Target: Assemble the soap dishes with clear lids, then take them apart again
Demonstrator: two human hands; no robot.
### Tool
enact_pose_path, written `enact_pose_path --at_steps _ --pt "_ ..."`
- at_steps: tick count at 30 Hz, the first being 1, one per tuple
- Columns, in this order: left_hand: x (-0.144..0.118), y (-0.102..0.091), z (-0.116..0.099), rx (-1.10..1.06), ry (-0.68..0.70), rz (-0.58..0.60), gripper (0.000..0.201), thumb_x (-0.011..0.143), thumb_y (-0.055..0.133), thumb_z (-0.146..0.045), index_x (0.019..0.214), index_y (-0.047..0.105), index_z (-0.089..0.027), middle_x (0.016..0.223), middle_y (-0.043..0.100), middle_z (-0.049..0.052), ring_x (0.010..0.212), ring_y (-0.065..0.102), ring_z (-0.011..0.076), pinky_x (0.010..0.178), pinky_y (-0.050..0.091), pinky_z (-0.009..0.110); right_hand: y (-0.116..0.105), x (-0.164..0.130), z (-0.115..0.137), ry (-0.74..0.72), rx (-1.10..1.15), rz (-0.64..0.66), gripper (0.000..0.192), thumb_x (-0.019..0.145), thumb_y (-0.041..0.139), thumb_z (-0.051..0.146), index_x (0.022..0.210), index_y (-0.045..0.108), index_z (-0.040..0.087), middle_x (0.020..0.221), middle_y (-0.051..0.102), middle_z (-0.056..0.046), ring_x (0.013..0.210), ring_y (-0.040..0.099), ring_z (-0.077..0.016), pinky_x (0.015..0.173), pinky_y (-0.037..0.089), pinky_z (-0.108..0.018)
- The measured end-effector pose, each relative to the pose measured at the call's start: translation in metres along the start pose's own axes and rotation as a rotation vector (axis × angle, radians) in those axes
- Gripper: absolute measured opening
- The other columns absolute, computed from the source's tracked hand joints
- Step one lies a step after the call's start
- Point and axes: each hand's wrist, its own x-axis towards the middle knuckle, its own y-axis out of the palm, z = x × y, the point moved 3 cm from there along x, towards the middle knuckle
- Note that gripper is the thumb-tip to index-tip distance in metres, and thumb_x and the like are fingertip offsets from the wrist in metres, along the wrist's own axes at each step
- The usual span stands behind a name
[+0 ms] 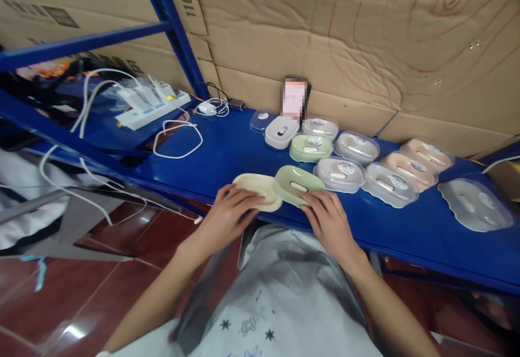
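My left hand (233, 211) grips a shallow cream oval tray (266, 197) at the table's front edge, its fingers lying over the tray's left side. My right hand (327, 211) holds the near right rim of a light green oval soap dish (289, 183) with a pale slot in its middle. The green dish is tilted and overlaps the right end of the cream tray. Just behind stands another green soap dish (311, 154) under a clear lid, and a grey lidded soap dish (340, 175) is close to my right hand.
More grey and peach lidded dishes (410, 170) are grouped to the right, with one grey dish (475, 205) apart. A phone (295, 99) leans on the cardboard behind a white dish (281, 133) and a loose clear lid (260, 122). At left are a power strip (152, 112) and white cables (179, 156).
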Motion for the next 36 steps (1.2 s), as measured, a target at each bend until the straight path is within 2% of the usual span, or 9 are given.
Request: enact_pose_path --at_steps 3,5,8,10,18,25,28,31,36 --pt "0.005 0.012 -0.014 -0.019 0.007 -0.153 0.039 0.104 0.069 -0.027 0.142 0.064 -0.034 0.141 0.068 0.011 0.137 0.064 0.0306 0.124 0.042 0.06 0.0 0.002 0.006 -0.063 0.003 0.029 0.028 0.111 0.056 0.028 0.134 0.072 0.023 0.123 0.075 -0.011 0.116 0.066 -0.027 0.1 0.056 -0.044" --pt "0.007 0.017 -0.013 -0.068 -0.072 -0.218 0.067 0.096 0.081 -0.035 0.156 0.051 -0.034 0.162 0.049 0.017 0.152 0.051 0.0378 0.125 0.044 0.062 0.0 0.004 0.009 -0.099 0.0 0.052 0.027 0.111 0.057 0.028 0.133 0.072 0.023 0.123 0.076 -0.011 0.116 0.066 -0.0266 0.099 0.055 -0.043" --pt "0.008 0.022 -0.005 -0.183 -0.155 -0.183 0.106 0.086 0.092 -0.043 0.17 0.027 -0.036 0.177 0.02 0.02 0.16 0.04 0.0443 0.123 0.048 0.062 0.001 0.009 0.012 -0.125 0.005 0.075 0.029 0.111 0.056 0.024 0.135 0.072 0.025 0.125 0.076 -0.01 0.12 0.066 -0.0262 0.104 0.053 -0.044" --pt "0.008 0.023 -0.003 -0.207 -0.146 -0.141 0.112 0.083 0.094 -0.046 0.17 0.024 -0.039 0.178 0.015 0.02 0.159 0.041 0.0455 0.123 0.048 0.063 0.003 0.014 0.015 -0.15 0.012 0.083 0.03 0.11 0.056 0.021 0.136 0.072 0.024 0.127 0.075 -0.01 0.123 0.065 -0.0257 0.107 0.052 -0.043" --pt "0.011 0.024 -0.011 -0.175 -0.091 -0.145 0.112 0.086 0.089 -0.055 0.172 0.019 -0.034 0.176 0.028 0.022 0.162 0.038 0.042 0.126 0.046 0.06 0.005 0.018 0.019 -0.176 -0.011 0.072 0.029 0.109 0.056 0.02 0.133 0.073 0.022 0.124 0.076 -0.011 0.121 0.067 -0.0253 0.105 0.051 -0.041" --pt "0.015 -0.004 0.07 0.072 -0.333 -0.147 0.058 0.101 0.069 -0.052 0.151 0.057 -0.024 0.158 0.055 0.021 0.149 0.054 0.0408 0.122 0.044 0.061 0.0 0.012 0.005 -0.103 -0.065 0.005 0.026 0.111 0.056 0.023 0.131 0.073 0.023 0.121 0.078 -0.01 0.115 0.07 -0.0262 0.098 0.052 -0.042" --pt "0.048 -0.014 0.101 0.175 -0.409 -0.109 0.054 0.104 0.062 -0.052 0.151 0.057 -0.025 0.161 0.053 0.021 0.152 0.05 0.0422 0.125 0.03 0.072 0.0 0.009 0.005 -0.115 -0.053 0.027 0.025 0.11 0.057 0.022 0.13 0.073 0.021 0.122 0.077 -0.01 0.117 0.069 -0.0259 0.098 0.052 -0.042" --pt "0.107 -0.017 0.116 0.205 -0.381 -0.068 0.054 0.108 0.053 -0.045 0.157 0.051 -0.023 0.162 0.052 0.021 0.155 0.046 0.0397 0.127 0.03 0.067 0.0 0.006 0.005 -0.108 -0.034 0.05 0.027 0.11 0.057 0.021 0.133 0.07 0.02 0.127 0.076 -0.012 0.121 0.069 -0.0264 0.101 0.051 -0.043" --pt "0.205 0.004 0.13 0.205 -0.326 0.263 0.068 0.095 0.071 -0.036 0.159 0.05 -0.028 0.17 0.043 0.018 0.156 0.044 0.0432 0.123 0.039 0.06 -0.004 -0.003 0.003 -0.114 -0.016 0.086 0.032 0.11 0.057 0.021 0.14 0.066 0.018 0.133 0.073 -0.014 0.127 0.066 -0.0278 0.106 0.052 -0.046"
